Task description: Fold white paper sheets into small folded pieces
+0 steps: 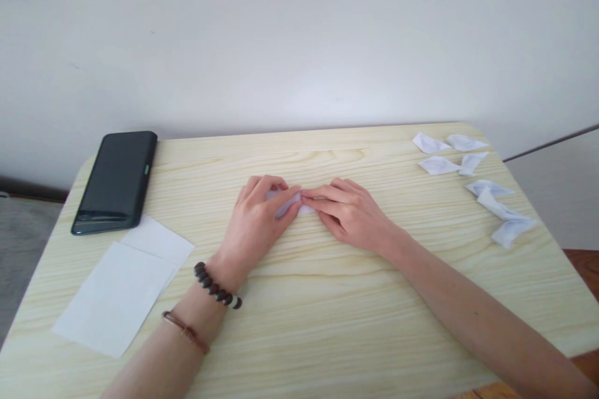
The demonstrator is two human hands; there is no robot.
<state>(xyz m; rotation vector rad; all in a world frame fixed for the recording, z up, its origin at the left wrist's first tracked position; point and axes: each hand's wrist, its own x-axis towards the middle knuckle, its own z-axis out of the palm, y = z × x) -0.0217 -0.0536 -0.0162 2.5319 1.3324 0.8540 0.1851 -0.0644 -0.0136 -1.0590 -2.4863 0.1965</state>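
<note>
A small folded piece of white paper lies at the middle of the wooden table, largely covered by my fingers. My left hand grips it from the left, thumb and index finger pinched on its edge. From the other side, my right hand presses its fingertips together on the paper's right end, touching or almost touching the left fingertips. How the paper is folded underneath cannot be made out.
Several folded white paper pieces are scattered along the right side of the table. At left, flat white sheets overlap below a black tablet-like device. A white wall stands behind the table's far edge.
</note>
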